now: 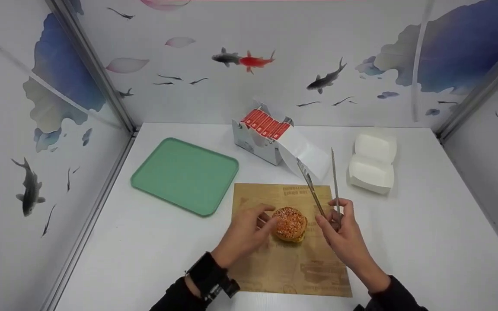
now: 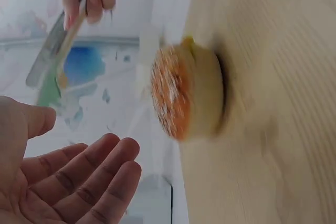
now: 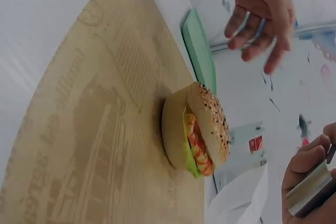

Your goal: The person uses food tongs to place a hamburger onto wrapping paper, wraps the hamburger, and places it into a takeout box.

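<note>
A sesame-topped burger [image 1: 289,224] sits on a sheet of printed brown paper [image 1: 270,270]. Lettuce and a red-and-orange filling show at its side in the right wrist view. My left hand [image 1: 249,231] is just left of the burger, its fingers relaxed and apart from it in the left wrist view [image 2: 79,177]. On the other side, my right hand [image 1: 346,235] holds metal tongs [image 1: 311,186] by the near end, with both arms spread and pointing away from me.
A green tray [image 1: 184,175] lies at the left. Behind the paper stands a metal holder [image 1: 255,146] with red-and-white packets [image 1: 265,124] and a white sheet [image 1: 307,151] hanging from it. An opened white takeaway box [image 1: 372,162] is at the right. Walls enclose the table.
</note>
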`<state>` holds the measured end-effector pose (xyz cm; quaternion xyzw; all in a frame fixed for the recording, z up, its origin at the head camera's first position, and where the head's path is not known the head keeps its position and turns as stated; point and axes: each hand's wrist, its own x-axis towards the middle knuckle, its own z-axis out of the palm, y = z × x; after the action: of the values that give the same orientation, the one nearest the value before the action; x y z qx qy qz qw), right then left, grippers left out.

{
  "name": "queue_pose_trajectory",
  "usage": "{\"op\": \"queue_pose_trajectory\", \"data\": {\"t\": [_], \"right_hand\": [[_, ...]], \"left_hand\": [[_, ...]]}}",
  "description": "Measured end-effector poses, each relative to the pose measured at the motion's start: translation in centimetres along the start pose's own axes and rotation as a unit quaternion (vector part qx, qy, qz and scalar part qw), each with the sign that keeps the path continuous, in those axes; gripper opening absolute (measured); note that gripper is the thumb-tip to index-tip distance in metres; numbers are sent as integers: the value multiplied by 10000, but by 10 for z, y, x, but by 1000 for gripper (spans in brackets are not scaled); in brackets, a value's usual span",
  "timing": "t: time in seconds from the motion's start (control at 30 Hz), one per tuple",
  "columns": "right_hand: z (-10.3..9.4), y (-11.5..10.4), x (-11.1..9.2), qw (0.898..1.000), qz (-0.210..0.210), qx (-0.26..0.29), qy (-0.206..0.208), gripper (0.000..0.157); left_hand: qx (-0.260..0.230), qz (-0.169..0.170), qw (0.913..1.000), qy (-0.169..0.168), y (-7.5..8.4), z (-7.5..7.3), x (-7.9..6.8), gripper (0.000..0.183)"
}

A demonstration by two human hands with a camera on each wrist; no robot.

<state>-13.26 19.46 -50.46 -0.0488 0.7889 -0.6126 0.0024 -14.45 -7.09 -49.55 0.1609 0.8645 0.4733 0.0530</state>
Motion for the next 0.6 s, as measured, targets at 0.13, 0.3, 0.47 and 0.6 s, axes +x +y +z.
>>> {"op": "queue_pose_trajectory", "data": {"t": [0.13,0.3,0.47,0.6], "right_hand": [[20,-6,-1,9963,-606,-588,140,55],[42,-9,-4,9859,-1274,-1083,78,67],[57,-7,-3,9752,-1947,-1052,-39,72],[62,-4,-1,9686,-2320,-841,-289,77]], "left_hand": [[-647,173,9976,-159,21,22,4,55],[-859,546,9946,224,33,38,9,57],[-943,776,9902,677,33,44,10,46],[-993,788,9868,1010,28,44,8,39]]}}
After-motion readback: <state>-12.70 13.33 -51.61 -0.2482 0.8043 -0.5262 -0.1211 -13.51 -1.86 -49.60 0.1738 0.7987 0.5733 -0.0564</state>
